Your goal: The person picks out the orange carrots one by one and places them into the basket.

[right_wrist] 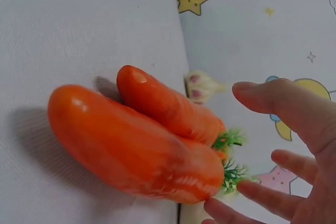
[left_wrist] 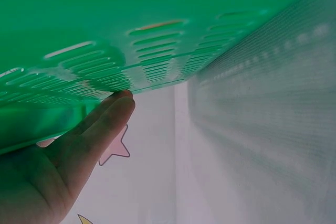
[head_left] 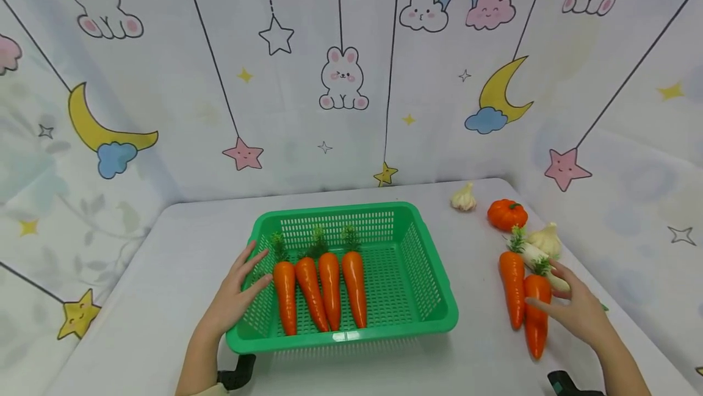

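Over the left wall of a green plastic basket (head_left: 406,316), my left hand (head_left: 233,298) has its thumb above the inside. In the left wrist view, the straight fingers (left_wrist: 107,121) lie along the basket's slotted outer side. Four orange carrots (head_left: 354,289) with green tops lie side by side in the basket. My right hand (head_left: 576,307) is spread beside two more carrots on the table. Its thumb and fingers straddle the nearer carrot (right_wrist: 142,153), fingertips close to its leafy end; the other carrot (right_wrist: 163,106) lies alongside.
Beyond the right hand are a white radish-like vegetable (head_left: 534,255), a garlic bulb (head_left: 546,240) and an orange pumpkin (head_left: 506,215). Another garlic bulb (head_left: 464,198) stands at the table's back edge. A patterned cloth wall (head_left: 296,133) surrounds the white table (head_left: 187,249).
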The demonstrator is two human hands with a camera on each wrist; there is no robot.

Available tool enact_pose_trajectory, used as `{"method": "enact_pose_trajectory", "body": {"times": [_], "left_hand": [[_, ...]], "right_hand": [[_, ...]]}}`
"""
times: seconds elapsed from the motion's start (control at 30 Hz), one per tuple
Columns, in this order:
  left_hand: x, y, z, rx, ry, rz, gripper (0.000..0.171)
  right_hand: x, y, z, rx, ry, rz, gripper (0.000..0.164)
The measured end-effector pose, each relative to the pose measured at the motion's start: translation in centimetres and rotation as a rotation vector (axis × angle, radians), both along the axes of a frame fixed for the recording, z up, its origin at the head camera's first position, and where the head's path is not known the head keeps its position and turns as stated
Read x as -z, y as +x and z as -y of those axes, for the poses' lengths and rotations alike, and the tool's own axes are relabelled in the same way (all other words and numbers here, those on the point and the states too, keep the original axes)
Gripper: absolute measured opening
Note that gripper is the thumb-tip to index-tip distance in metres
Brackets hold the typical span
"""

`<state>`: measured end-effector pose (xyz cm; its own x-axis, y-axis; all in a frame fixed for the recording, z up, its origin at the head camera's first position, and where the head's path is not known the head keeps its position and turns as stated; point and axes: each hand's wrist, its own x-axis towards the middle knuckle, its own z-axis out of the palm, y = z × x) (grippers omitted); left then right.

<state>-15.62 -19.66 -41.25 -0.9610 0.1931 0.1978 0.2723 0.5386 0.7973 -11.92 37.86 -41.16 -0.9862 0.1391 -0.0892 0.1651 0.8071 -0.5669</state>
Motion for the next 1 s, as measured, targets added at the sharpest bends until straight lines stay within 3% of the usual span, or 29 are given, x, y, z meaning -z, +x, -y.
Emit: {"method": "enact_pose_trajectory", "body": {"times": [0.27, 0.67, 1.0], "left_hand": [[0.2, 0.0, -0.2, -0.006, -0.006, -0.009, 0.053], [0.2, 0.2, 0.1, -0.02, -0.015, -0.007, 0.051], [0.3, -0.1, 0.0, -0.015, -0.006, -0.014, 0.052]], "right_hand": [[1.4, -0.1, -0.7, -0.007, -0.056, 0.109, 0.1], [2.2, -0.3, -0.9, -0.062, -0.115, 0.138, 0.099], [2.3, -0.2, -1.2, -0.029, -0.21, 0.155, 0.1]]}}
